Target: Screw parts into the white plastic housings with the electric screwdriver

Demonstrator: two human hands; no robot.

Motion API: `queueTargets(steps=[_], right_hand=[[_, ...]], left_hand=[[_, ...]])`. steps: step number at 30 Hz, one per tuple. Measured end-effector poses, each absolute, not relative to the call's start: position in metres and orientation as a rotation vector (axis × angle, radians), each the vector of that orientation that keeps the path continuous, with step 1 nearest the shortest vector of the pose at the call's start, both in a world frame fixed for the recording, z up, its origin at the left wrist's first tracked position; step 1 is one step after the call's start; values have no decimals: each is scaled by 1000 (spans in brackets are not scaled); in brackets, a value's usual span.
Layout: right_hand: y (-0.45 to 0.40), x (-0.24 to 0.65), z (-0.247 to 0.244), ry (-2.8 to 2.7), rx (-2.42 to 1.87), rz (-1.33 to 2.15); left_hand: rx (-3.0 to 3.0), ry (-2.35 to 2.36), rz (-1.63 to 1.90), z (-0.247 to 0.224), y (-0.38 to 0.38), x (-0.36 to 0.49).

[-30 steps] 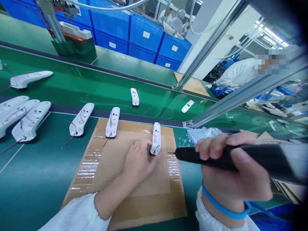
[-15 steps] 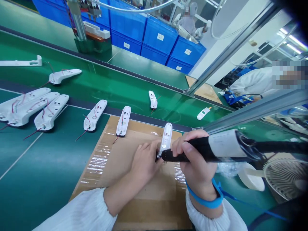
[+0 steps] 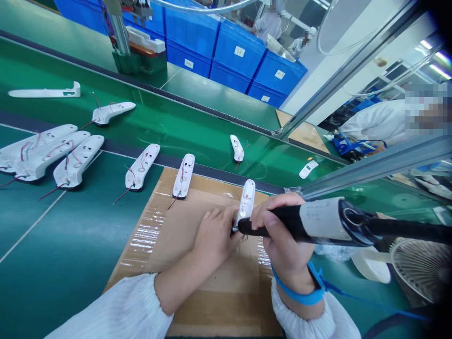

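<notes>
A white plastic housing [image 3: 246, 197] with thin wires lies on the cardboard sheet [image 3: 183, 235]. My left hand [image 3: 216, 231] closes its fingers on the housing's lower end. Wrapped in my right hand [image 3: 282, 230] is a black electric screwdriver [image 3: 294, 220] with a pale sleeve, held sideways; its tip meets the lower end of the same housing. A blue strap circles my right wrist. Another wired housing [image 3: 183, 176] rests on the cardboard's upper left edge, and one more [image 3: 143, 167] lies left of it.
Several wired housings [image 3: 79, 162] lie at the left. Parts sit on the green belt [image 3: 190, 127] behind. A metal post [image 3: 332, 70] rises at the right, near a fan [image 3: 422, 268]. Blue bins [image 3: 240, 52] and people in white stand beyond.
Parts on the green belt have shifted to the right. Both hands, the screwdriver and the held housing stay nearly in place, while the view has tilted slightly.
</notes>
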State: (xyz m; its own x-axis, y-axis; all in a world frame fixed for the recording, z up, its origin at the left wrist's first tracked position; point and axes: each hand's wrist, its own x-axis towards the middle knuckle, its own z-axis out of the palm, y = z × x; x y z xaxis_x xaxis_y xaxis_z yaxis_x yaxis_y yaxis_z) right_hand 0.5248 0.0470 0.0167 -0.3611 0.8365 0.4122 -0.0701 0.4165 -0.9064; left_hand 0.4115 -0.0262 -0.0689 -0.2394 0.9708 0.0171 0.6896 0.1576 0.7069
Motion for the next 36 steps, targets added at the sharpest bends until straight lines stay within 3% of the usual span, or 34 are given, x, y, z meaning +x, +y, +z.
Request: queueTargets(steps=[24, 29, 33, 36], right_hand=[[45, 521, 41, -1605, -613, 1147], [69, 541, 71, -1265, -553, 928], [94, 570, 88, -1015, -651, 697], [108, 592, 93, -937, -637, 585]], left_hand=[[1569, 1970, 859, -70, -26, 411], [1627, 1961, 1039, -77, -39, 407], [1712, 1938, 1304, -52, -17, 388], [1956, 1981, 944, -16, 52, 381]])
